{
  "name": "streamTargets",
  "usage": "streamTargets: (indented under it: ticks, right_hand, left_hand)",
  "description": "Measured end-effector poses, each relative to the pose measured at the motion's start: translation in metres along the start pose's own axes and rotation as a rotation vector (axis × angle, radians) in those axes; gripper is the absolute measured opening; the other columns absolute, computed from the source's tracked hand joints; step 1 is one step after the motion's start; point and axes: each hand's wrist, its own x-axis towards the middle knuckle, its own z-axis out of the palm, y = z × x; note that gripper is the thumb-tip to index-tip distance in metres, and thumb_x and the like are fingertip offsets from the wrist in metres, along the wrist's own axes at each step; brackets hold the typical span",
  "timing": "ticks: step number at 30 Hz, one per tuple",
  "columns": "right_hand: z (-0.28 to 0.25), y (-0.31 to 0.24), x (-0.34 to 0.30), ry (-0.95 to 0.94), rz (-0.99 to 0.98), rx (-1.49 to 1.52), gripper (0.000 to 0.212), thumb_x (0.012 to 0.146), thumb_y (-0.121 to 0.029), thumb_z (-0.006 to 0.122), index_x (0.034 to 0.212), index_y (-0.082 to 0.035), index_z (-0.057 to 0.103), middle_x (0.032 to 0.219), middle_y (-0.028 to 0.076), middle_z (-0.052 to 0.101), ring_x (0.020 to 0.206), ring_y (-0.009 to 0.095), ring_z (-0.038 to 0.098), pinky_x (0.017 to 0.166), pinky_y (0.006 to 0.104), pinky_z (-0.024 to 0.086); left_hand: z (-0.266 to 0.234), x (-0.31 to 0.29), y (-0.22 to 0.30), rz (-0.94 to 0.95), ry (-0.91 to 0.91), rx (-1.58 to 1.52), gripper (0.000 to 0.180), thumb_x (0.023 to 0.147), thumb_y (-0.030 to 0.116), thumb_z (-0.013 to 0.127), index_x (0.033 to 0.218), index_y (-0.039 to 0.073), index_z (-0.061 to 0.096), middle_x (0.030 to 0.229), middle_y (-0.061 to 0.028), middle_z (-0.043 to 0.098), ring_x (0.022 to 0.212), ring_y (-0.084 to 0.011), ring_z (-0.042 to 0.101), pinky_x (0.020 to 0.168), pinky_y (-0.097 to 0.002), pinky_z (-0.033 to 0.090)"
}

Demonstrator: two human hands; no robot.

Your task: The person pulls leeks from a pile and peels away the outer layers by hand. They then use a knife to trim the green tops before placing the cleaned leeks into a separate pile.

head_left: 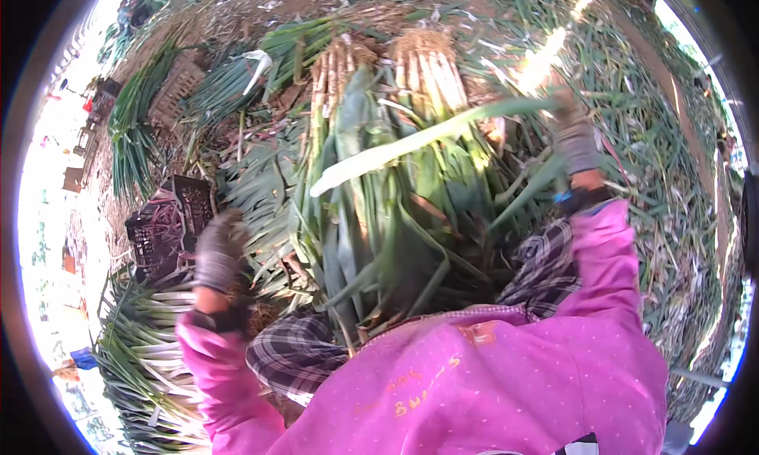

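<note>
My right hand point(575, 135), in a grey glove, is closed round one end of a long leek leaf point(411, 143). The leaf stretches leftward above the pile, its pale broad end hanging free. Beneath it lie unpeeled leeks point(368, 218), with their brown roots at the far end and their green leaves toward my lap. My left hand point(220, 249), also gloved, is away to the left, beside a black crate. Motion smears its fingers, so I cannot make out their shape or whether they hold anything.
The black plastic crate point(194, 206) holds purplish strands. Cleaned white-stemmed leeks point(158, 340) are stacked at the near left. Green bunches point(134, 131) and a brown crate point(175, 90) stand at the far left. Leaf scraps point(664, 241) cover the ground on the right.
</note>
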Motion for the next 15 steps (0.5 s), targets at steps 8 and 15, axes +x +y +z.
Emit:
streamTargets:
  ticks: [8,15]
  right_hand:
    - [-0.177,0.258,-0.077,0.171,0.64,-0.696,0.069,0.075,-0.045,0.062,0.127,-0.004,0.043,0.113,0.027,0.055,0.108,0.038,0.053,0.091,0.045,0.042]
    - [-0.009,0.069,-0.079,-0.166,0.041,-0.253,0.042,0.079,-0.033,0.062,0.109,-0.003,0.057,0.102,0.019,0.06,0.091,0.033,0.059,0.078,0.0388,0.048]
  left_hand:
    - [0.073,-0.048,0.253,-0.198,-0.317,0.153,0.021,0.076,0.026,0.061,0.088,0.009,0.061,0.082,-0.0139,0.061,0.075,-0.0328,0.062,0.067,-0.0449,0.049]
    - [0.146,-0.142,0.139,0.063,-1.229,0.368,0.04,0.073,0.033,0.067,0.104,0.008,0.061,0.094,-0.012,0.067,0.08,-0.023,0.066,0.062,-0.0386,0.051]
